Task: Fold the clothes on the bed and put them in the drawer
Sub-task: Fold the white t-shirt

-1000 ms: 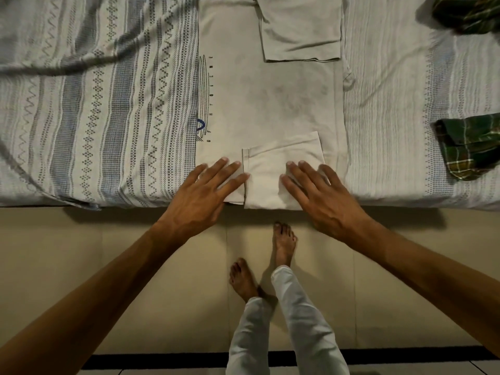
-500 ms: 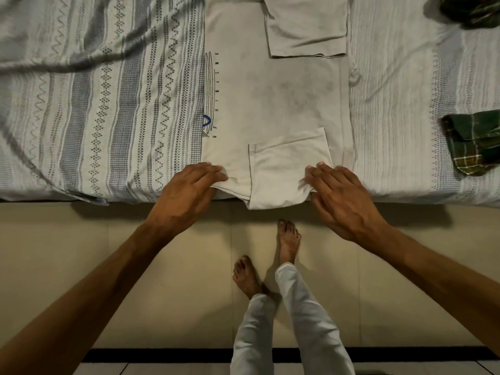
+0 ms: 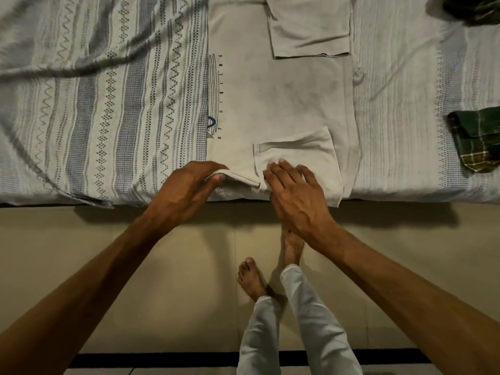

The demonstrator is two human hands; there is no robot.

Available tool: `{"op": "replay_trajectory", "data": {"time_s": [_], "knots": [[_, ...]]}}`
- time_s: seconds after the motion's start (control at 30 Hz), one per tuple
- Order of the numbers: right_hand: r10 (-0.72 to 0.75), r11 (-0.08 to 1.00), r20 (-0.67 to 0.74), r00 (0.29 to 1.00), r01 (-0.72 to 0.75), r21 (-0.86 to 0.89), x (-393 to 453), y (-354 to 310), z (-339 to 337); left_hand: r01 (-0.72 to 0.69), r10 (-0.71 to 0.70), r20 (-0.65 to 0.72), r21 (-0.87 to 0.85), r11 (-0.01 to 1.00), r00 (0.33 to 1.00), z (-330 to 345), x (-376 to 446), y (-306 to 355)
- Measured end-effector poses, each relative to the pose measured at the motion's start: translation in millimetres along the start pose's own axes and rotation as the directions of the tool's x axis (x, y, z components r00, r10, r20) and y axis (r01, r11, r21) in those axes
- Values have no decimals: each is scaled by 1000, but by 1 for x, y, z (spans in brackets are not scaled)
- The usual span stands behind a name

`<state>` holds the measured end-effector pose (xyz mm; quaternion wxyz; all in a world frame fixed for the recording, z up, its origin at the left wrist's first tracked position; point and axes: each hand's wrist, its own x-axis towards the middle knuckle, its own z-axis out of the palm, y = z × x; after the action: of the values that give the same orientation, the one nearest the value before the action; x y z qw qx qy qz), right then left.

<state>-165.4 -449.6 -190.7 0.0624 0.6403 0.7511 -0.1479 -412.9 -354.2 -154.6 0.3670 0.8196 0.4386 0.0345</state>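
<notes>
I count one beige T-shirt [image 3: 281, 104] with two folded-in sleeves, and two dark green plaid garments: one [image 3: 479, 139] at the bed's right edge, one [image 3: 473, 8] at the far right corner. I count one patterned bedsheet [image 3: 108, 104].

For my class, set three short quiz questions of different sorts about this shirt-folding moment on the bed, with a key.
1. True or false: the left hand pinches the near edge of the beige T-shirt.
2. Multiple choice: the right hand lies (A) flat on the folded-in sleeve, (B) on the green plaid cloth, (C) on the floor.
3. Fill in: the green plaid cloth lies on the bedsheet, to the ____ of the T-shirt.

Key: 1 true; 2 A; 3 right.
</notes>
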Motion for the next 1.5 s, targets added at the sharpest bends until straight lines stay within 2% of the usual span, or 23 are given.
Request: {"op": "replay_trajectory", "data": {"time_s": [0.07,0.23,0.37,0.43,0.57,0.63,0.77,1.03,1.23,1.33,1.4,1.43,1.5], "knots": [[3,1000,-42,999,-4,-14,0,4,-3,-21,19,-29,-60,998,999,-1,1,1],[3,1000,51,999,-2,-13,-16,31,-13,-26,23,-50,-71,997,999,-3,3,3],[-24,973,76,997,5,231,-29,51,-22,-84,83,16,61,995,996,-2,2,-5],[-15,954,58,998,-3,300,-22,58,-28,-137,128,69,151,979,989,0,0,-10],[15,993,-2,1000,-15,117,15,70,-34,-228,204,115,276,934,972,9,-7,-16],[0,995,-17,1000,1,100,33,74,-36,-243,224,95,322,915,970,13,-10,-19],[-52,981,17,998,48,186,59,75,-39,-250,235,87,377,892,968,21,-17,-22],[-16,951,80,997,-10,309,104,75,-55,-243,238,59,368,898,969,26,-18,-24],[64,924,-2,998,-59,377,96,80,-47,-218,208,63,275,936,976,18,-15,-23],[72,969,-207,976,-19,246,81,65,-43,-136,137,10,198,971,991,15,-16,-18],[9,988,-370,929,48,145,64,43,-39,-88,90,-10,157,984,996,14,-16,-15],[-66,985,-395,916,124,123,53,31,-35,-70,72,-12,138,988,997,13,-17,-14],[-222,959,-303,927,264,105,28,9,-20,-27,28,-10,101,995,1000,14,-17,-13]]}}
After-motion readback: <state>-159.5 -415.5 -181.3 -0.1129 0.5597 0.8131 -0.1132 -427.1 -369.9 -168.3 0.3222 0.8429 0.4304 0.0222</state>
